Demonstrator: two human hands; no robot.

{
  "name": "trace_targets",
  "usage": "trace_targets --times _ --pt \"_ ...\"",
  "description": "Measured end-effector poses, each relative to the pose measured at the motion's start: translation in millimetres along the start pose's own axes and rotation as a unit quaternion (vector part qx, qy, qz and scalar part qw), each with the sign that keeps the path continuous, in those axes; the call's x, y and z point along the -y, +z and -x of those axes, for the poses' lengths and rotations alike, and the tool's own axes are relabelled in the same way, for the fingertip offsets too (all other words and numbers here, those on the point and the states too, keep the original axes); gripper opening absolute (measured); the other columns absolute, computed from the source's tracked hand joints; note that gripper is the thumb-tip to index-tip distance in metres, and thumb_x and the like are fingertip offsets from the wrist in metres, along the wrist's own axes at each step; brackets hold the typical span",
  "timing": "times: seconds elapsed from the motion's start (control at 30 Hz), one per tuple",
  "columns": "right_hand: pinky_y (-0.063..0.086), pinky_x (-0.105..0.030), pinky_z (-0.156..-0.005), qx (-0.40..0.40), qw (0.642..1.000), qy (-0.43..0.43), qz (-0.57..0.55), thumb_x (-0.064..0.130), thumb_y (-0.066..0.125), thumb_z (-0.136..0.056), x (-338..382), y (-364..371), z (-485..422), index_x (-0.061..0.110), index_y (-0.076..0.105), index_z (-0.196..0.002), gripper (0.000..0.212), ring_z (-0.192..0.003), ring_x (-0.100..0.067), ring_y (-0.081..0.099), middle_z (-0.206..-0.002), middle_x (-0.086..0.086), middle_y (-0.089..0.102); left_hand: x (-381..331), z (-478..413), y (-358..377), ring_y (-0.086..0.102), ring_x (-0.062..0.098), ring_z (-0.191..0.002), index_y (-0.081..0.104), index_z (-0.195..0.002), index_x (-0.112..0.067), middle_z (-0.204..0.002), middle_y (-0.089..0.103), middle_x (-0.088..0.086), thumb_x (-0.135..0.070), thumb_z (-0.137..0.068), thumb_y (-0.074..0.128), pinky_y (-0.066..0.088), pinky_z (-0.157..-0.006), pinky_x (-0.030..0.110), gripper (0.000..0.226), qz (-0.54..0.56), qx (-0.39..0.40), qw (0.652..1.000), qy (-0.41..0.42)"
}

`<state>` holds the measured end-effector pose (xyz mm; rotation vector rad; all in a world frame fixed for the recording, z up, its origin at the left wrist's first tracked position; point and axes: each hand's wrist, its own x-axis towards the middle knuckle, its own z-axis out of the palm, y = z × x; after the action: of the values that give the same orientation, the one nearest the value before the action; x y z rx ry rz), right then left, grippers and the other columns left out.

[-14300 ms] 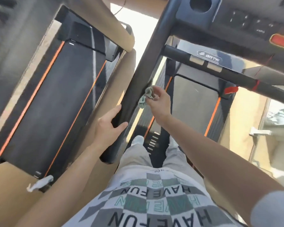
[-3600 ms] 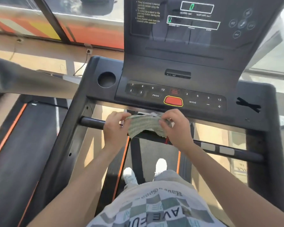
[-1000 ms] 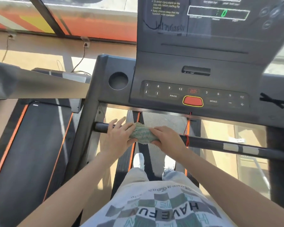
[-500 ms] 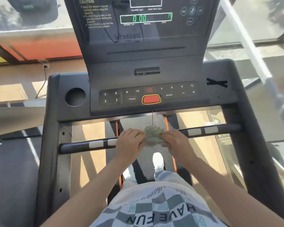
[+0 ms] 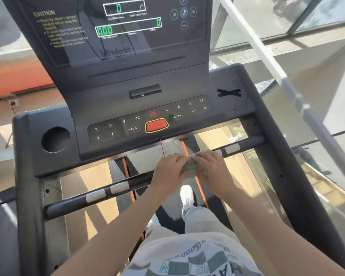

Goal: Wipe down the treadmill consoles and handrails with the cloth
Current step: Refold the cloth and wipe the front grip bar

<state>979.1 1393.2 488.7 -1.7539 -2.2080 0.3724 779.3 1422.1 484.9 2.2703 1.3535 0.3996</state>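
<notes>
Handrail step: left hand [image 5: 168, 170] and right hand [image 5: 211, 169] curl fingers [image 5: 178, 159] around cloth [image 5: 189, 168] on crossbar [image 5: 108, 192]; next probably slide it right.

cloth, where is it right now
In the head view the cloth is bunched on the front crossbar, gripped between the left hand and right hand, just below the red button.

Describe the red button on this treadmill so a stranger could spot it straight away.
Find the dark console with green digits. Along its lower edge runs a row of keys. The red button sits mid-row between PROG and MODE, solid red, ringed in yellow and larger than the rest.
</notes>
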Motion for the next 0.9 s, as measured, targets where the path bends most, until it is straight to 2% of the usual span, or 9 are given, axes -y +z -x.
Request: trace_targets --times 0.13,0.27,0.4,0.63,0.77,0.9 --pt "0.047 -0.046 -0.095 0.021 0.999 -0.024 0.017 0.023 0.077 -0.078 -5 3 -13 0.016 0.068 -0.116 0.039 -0.108 -0.029 0.060 -0.116 -0.002 0.068 -2 -8 -1 0.061 0.016 -0.103 0.061 -0.124 -0.026 -0.116 0.064 -0.008 -0.040 -0.090 0.072 0.053 -0.088 0.036 0.039 0.012 0.011 1.000 -0.014" --pt "0.044 -0.040 -0.101 0.061 0.995 -0.078 0.017 0.028 0.074 -0.085 -38 -14 -17 0.020 0.064 -0.123 0.040 -0.113 -0.022 0.058 -0.121 0.003 0.067 -12 -22 3 0.061 0.012 -0.096 0.062 -0.119 -0.031 -0.109 0.065 -0.013 -0.049 -0.090 0.065 0.055 -0.080 0.036 0.034 0.020 0.023 0.999 -0.045" --pt "0.051 -0.045 -0.096 0.064 0.996 -0.066 0.010 0.020 0.081 -0.080 -84 -40 -18 0.016 0.068 -0.120 0.042 -0.109 -0.025 0.062 -0.118 0.000 0.069 -41 -48 16 0.061 0.010 -0.103 0.060 -0.128 -0.033 -0.117 0.065 -0.015 -0.050 -0.094 0.063 0.053 -0.086 0.035 0.038 0.028 0.061 0.997 -0.045" --pt "0.053 -0.045 -0.095 0.074 0.996 -0.031 0.031 0.021 0.084 -0.079 -155 -81 -14 0.014 0.069 -0.118 0.042 -0.106 -0.022 0.065 -0.114 0.000 0.071 -96 -102 46 0.061 0.013 -0.112 0.058 -0.138 -0.029 -0.128 0.065 -0.011 -0.044 -0.096 0.063 0.049 -0.093 0.033 0.045 0.048 0.085 0.995 -0.029" --pt "0.043 -0.044 -0.108 0.061 0.993 -0.016 0.102 0.024 0.083 -0.079 -175 -98 -10 0.017 0.071 -0.115 0.039 -0.106 -0.021 0.067 -0.114 0.000 0.072 -116 -126 62 0.066 0.016 -0.104 0.060 -0.135 -0.026 -0.123 0.068 -0.008 -0.039 -0.094 0.068 0.056 -0.087 0.042 0.044 0.052 0.096 0.994 -0.013" --pt "0.034 -0.045 -0.114 0.049 0.988 0.022 0.147 0.026 0.081 -0.081 -182 -104 -4 0.021 0.071 -0.116 0.037 -0.111 -0.018 0.065 -0.116 0.004 0.072 -129 -141 70 0.064 0.016 -0.109 0.057 -0.138 -0.027 -0.127 0.066 -0.009 -0.036 -0.093 0.069 0.055 -0.089 0.042 0.048 0.049 0.102 0.994 -0.001"
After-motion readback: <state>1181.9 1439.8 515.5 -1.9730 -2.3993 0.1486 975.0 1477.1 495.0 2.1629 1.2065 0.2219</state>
